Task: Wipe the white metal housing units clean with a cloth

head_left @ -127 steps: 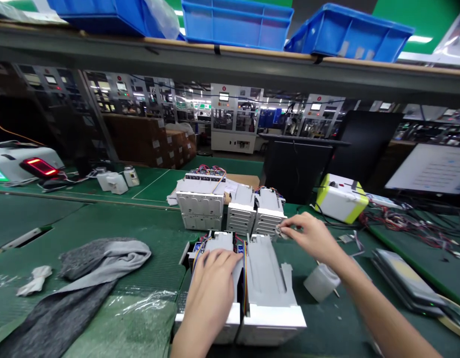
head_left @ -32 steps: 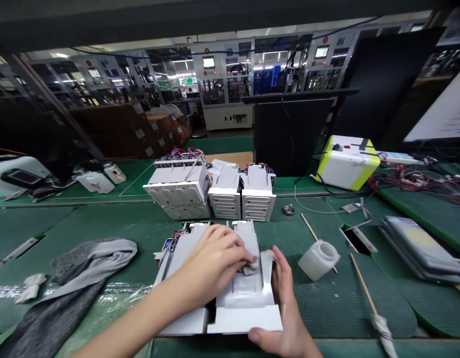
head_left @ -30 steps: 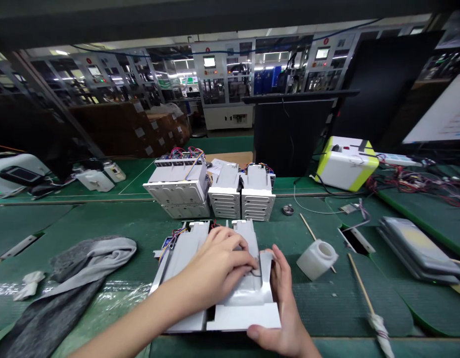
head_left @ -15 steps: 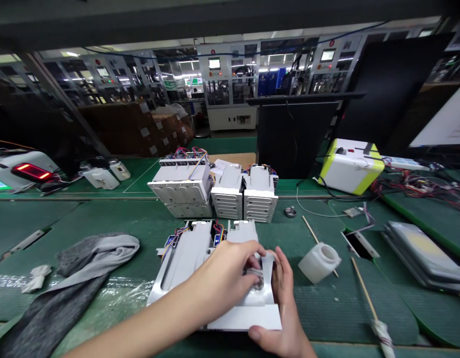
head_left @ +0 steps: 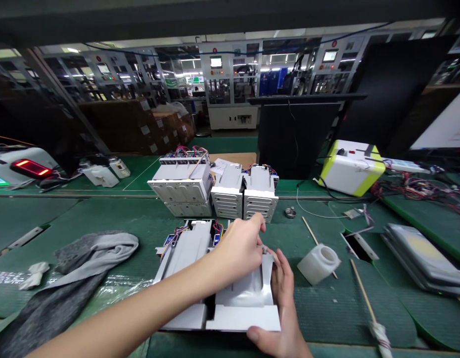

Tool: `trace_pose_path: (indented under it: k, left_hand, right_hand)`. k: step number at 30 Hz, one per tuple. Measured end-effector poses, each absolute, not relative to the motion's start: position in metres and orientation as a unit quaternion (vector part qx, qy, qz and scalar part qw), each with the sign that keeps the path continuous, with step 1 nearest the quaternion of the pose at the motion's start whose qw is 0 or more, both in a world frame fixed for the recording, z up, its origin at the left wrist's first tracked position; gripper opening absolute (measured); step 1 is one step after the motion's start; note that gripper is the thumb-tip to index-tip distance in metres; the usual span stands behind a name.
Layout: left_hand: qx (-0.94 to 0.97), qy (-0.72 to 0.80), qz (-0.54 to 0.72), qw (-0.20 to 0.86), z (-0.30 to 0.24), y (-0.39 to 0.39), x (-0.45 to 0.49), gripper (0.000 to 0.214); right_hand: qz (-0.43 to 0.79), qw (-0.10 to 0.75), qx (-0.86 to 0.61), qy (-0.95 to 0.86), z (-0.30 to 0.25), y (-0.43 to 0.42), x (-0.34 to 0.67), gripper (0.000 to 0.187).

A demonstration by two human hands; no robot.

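Two pale grey plastic housings lie side by side on the green bench in front of me. My right hand [head_left: 284,311] grips the right housing [head_left: 246,293], thumb at its front edge and fingers along its right side. My left hand [head_left: 244,243] is over the far part of this housing, its fingers curled together; what they hold, if anything, is hidden. My left forearm crosses above the left housing [head_left: 194,251], which has coloured wires and a blue part at its far end.
Behind stand more grey housings [head_left: 181,186] with wires. To the right are a white plastic bottle [head_left: 319,263], a wooden stick [head_left: 364,291] with a cloth-wrapped end, and stacked grey flat devices [head_left: 423,253]. A grey cloth [head_left: 99,253] lies on the left.
My left hand has moved up and away from the middle of the right housing to its far end, its fingers now curled in. My right hand keeps its hold.
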State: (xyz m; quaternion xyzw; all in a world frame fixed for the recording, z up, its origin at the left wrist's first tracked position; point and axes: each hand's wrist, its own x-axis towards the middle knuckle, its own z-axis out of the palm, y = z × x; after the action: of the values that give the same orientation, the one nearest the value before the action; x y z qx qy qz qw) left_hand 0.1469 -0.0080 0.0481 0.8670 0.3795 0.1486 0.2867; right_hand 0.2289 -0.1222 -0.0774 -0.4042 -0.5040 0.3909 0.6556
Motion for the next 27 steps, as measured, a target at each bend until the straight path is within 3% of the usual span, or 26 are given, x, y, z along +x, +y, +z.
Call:
trace_pose_path:
  k: [8, 19, 24, 27]
  left_hand:
    - [0.869, 0.336, 0.13, 0.339, 0.055, -0.004, 0.116, 0.036]
    - [0.864, 0.317, 0.092, 0.379, 0.054, -0.035, 0.093, 0.029]
    - [0.885, 0.332, 0.095, 0.313, 0.043, -0.028, 0.106, 0.02]
    - [0.905, 0.301, 0.081, 0.288, 0.045, -0.023, 0.104, 0.014]
  right_hand:
    - [0.365, 0.657, -0.427, -0.503, -0.075, -0.121, 0.225, 0.111]
    - [0.367, 0.66, -0.437, -0.49, -0.114, -0.103, 0.241, 0.126]
    - [0.375, 0.664, -0.485, -0.427, -0.139, -0.084, 0.256, 0.093]
    - [0.383, 0.667, -0.488, -0.413, -0.148, -0.084, 0.257, 0.084]
